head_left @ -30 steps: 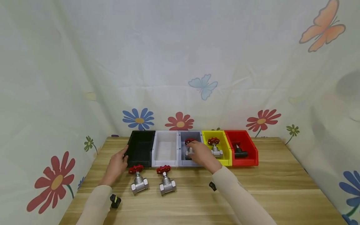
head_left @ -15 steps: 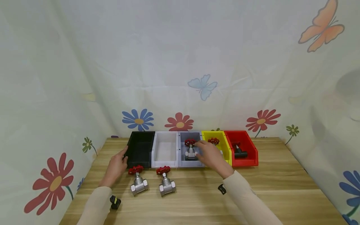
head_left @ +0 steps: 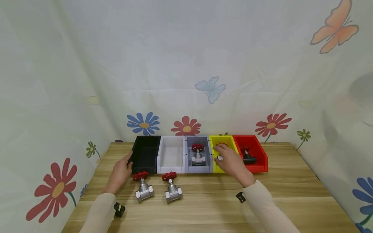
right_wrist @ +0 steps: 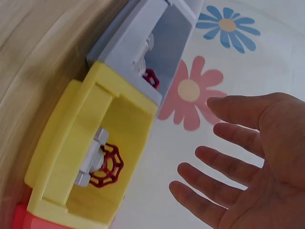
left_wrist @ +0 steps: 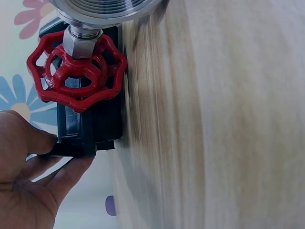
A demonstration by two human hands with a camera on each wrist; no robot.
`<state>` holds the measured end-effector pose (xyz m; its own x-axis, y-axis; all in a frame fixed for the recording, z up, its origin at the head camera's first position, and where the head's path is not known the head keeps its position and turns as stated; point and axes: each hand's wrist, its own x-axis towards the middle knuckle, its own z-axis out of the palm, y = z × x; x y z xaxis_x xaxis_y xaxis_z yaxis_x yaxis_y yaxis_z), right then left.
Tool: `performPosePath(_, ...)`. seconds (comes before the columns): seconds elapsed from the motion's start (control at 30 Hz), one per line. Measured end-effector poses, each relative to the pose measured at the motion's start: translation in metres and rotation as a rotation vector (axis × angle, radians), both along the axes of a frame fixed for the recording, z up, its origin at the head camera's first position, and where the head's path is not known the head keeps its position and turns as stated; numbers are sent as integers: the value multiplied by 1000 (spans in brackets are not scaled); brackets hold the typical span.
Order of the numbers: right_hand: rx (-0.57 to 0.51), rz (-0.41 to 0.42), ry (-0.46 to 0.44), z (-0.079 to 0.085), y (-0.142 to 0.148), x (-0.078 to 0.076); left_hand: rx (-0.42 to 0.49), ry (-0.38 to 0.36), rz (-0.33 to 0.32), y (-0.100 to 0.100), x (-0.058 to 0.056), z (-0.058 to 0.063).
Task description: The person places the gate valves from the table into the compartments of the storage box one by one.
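Note:
My left hand [head_left: 120, 171] pinches the left wall of the black bin [head_left: 144, 155]; in the left wrist view the thumb [left_wrist: 40, 142] lies on one side of the wall and the fingers on the other. My right hand [head_left: 231, 161] is above the yellow bin [head_left: 237, 158], fingers spread and holding nothing. A gate valve with a red handwheel [right_wrist: 107, 164] lies in the yellow bin, partly hidden by that hand in the head view. Another gate valve [head_left: 198, 158] sits in the grey bin [head_left: 199, 169]. Two more gate valves [head_left: 144, 191] [head_left: 173, 192] lie on the table before the bins.
Between the black and grey bins stands a white bin [head_left: 172, 153]. At the right end, a red bin [head_left: 256, 145] contains a black-bodied part [head_left: 249, 158]. The wooden table [head_left: 204, 207] runs back to a flower-printed cloth [head_left: 163, 81].
My right hand has drawn away from the valve in the grey bin and moved right, over the yellow bin. The left hand stays at the black bin.

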<state>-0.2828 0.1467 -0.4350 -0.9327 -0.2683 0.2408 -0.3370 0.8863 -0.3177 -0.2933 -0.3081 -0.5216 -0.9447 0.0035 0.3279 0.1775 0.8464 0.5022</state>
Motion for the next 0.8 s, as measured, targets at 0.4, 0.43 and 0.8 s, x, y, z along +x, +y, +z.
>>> performPosePath(0.4,-29,-72,-7,-2,36,1,-3,-12,5,1,1,1)
performPosePath(0.43,-29,-78,-11,-2,39,2,-3,-12,7,1,1,1)
performPosePath(0.8,-50,-110,34,-5,76,3,-4,-15,1,2,3,4)
